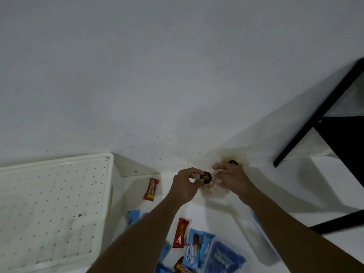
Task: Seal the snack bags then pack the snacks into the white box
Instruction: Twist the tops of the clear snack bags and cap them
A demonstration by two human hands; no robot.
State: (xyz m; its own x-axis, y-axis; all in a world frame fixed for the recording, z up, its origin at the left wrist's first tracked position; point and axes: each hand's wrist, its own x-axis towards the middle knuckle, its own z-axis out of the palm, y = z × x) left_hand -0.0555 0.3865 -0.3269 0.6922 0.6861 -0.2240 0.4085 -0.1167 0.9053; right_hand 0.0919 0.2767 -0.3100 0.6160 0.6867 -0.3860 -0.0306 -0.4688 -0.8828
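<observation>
My left hand (185,187) and my right hand (231,179) meet over the white floor near the wall corner. Between them they hold a small clear snack bag (211,192) with pale pink contents. A black round label (206,177) sits at the bag's top, pinched by my left fingers. My right hand's fingers grip the bag's right side. A white box (59,203) with a perforated top stands at the left. Loose snacks lie below my hands: a red bar (151,189), another red bar (180,235) and blue packs (194,251).
A clear tub (222,257) holding blue packs sits at the bottom edge, with a clear lid (254,235) beside it under my right forearm. Black furniture legs (319,115) stand at the right. A small dark object (234,162) lies behind my right hand.
</observation>
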